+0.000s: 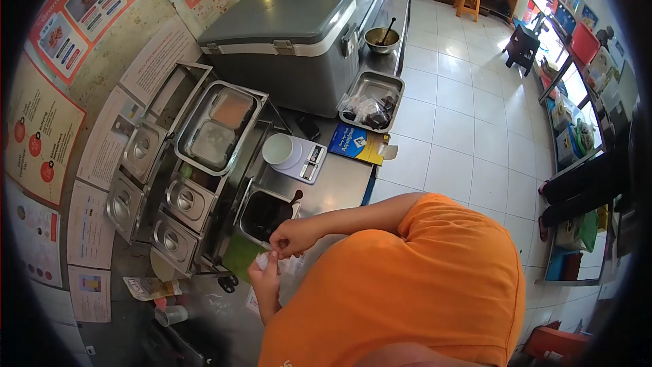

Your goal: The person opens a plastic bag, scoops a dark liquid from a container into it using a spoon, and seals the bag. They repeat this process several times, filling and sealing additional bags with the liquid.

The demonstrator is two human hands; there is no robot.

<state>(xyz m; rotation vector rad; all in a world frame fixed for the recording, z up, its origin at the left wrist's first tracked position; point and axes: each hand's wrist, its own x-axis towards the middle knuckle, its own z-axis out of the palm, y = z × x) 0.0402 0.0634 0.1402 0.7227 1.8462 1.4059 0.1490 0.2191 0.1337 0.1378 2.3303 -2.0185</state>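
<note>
My left hand (265, 280) is closed around a small whitish, crumpled piece of plastic that looks like a bag (262, 260). My right hand (296, 237) meets it from above, its fingers pinched at the top of the same plastic. Below both hands are a green board or sheet (242, 256) and some clear plastic (292, 264) on the steel counter. Just beyond the right hand sits a deep steel pan (250, 212) with dark contents and a dark-handled utensil (296, 196). Fingers partly hide what is in the plastic.
A kitchen scale with a white bowl (278, 150), a blue-yellow box (355, 144) and a steel tray of packets (401, 87) line the counter. Lidded steel containers (191, 198) stand on a rack. Behind is a grey cooler box (272, 54). A measuring cup (174, 315) lies near the left.
</note>
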